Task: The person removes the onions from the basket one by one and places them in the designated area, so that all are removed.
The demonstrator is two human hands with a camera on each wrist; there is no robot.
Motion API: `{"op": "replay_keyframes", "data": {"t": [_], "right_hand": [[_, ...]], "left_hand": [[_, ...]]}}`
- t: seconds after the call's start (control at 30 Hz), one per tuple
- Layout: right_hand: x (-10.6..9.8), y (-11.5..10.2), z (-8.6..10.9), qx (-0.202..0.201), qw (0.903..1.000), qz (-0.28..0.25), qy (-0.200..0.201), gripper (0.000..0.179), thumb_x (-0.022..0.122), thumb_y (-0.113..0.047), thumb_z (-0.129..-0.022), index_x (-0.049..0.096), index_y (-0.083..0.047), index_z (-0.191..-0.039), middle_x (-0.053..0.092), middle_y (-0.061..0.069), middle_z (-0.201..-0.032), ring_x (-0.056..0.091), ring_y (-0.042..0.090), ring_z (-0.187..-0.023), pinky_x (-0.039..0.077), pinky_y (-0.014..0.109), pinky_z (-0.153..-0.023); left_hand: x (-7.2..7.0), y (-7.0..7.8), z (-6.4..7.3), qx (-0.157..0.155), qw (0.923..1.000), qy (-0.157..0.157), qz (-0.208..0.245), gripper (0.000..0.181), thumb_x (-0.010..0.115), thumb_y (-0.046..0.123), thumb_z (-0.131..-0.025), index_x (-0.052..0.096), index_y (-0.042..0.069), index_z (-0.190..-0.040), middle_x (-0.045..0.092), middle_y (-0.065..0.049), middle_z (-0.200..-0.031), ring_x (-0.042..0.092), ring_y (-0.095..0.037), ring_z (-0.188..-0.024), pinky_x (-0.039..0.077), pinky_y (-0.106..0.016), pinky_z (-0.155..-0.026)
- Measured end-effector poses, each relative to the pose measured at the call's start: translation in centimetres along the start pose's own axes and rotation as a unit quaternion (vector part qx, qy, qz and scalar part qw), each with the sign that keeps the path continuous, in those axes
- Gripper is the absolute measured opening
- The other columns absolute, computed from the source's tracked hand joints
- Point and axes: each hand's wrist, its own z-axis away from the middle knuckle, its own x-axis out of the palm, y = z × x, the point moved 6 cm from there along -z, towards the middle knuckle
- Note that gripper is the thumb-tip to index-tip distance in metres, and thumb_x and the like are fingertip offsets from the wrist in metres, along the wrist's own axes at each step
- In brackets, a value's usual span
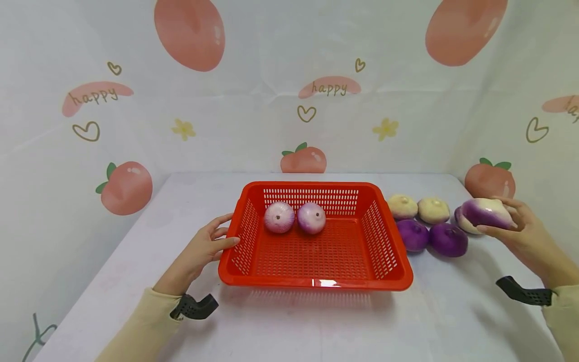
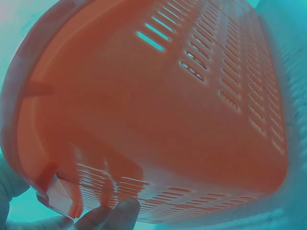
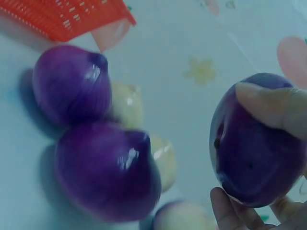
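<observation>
A red plastic basket [image 1: 312,259] with slotted walls stands on the table. Inside, near its back left, sit two pale purple-and-white onions [image 1: 279,217]. My left hand [image 1: 210,244] grips the basket's left rim, with the thumb on top; in the left wrist view fingertips [image 2: 125,211] lie along the outer wall. Off to the right, my right hand [image 1: 526,229] holds a purple-and-white onion [image 1: 486,212] above the table, thumb on one side and fingers around the other. Another purple-and-white onion [image 1: 466,224] lies partly hidden behind it.
Right of the basket, two dark purple onions [image 1: 448,240] lie close together, with two cream-coloured onions [image 1: 433,210] behind them. A white cloth [image 1: 253,130] printed with peaches, hearts and flowers hangs at the back and sides. The table [image 1: 289,332] has a white covering.
</observation>
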Motion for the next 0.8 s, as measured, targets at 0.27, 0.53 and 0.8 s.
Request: {"op": "replay_keyframes", "data": {"t": [0.27,0.53,0.8], "right_hand": [[-1.7,2.1,1.3,-0.030,0.9986,-0.040,-0.015,0.069,0.052,0.021,-0.086,0.031,-0.025,-0.133,0.043,-0.014,-0.127,0.052,-0.007,-0.104,0.046,0.005,-0.079],[-3.5,4.7,2.2,-0.005,0.9998,0.012,0.014,0.069,0.058,0.018,-0.085,0.035,-0.032,-0.126,0.041,-0.023,-0.118,0.046,-0.013,-0.097,0.043,0.001,-0.074],[-4.0,6.0,2.8,0.046,0.9709,0.230,0.048,0.067,0.066,-0.010,-0.091,0.028,-0.052,-0.127,0.025,-0.037,-0.127,0.022,-0.018,-0.118,0.027,-0.002,-0.082]], "left_hand": [[0.0,-0.2,-0.1,-0.004,1.0000,-0.001,0.004,0.072,0.063,0.017,-0.093,0.023,0.011,-0.153,0.048,-0.028,-0.138,0.065,-0.021,-0.103,0.057,-0.042,-0.085],[0.1,-0.1,-0.1,-0.003,1.0000,-0.002,0.004,0.072,0.064,0.018,-0.093,0.023,0.011,-0.153,0.048,-0.027,-0.137,0.065,-0.022,-0.103,0.057,-0.042,-0.085],[0.1,0.0,-0.1,0.000,1.0000,-0.003,0.001,0.073,0.063,0.018,-0.094,0.021,0.010,-0.153,0.047,-0.028,-0.139,0.064,-0.024,-0.106,0.057,-0.043,-0.085]]}}
